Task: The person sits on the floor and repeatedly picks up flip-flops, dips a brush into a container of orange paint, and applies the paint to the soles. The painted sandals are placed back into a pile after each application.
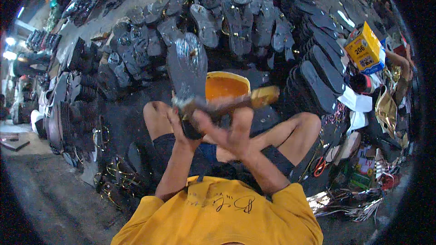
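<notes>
My left hand [180,129] grips the near end of a dark sole [187,66], which stands tilted up in front of me. Its face is shiny with wet-looking streaks, and a small brownish spot shows near the far end. My right hand [234,134], smeared by motion, is closed on a brush [261,96] with a yellowish handle end. The brush lies crosswise, its blurred pale tip at the sole's near part; whether the two touch I cannot tell. Just beyond the brush is an open tub [245,80] with a pale rim and orange inside.
Dark sandals [206,25] lie in an arc beyond the tub. Stacks of black soles [313,79] stand on the right, and more stacks [59,124] on the left. A yellow and blue box [364,47], a gold pouch [386,111] and orange-handled scissors [319,167] lie at the right.
</notes>
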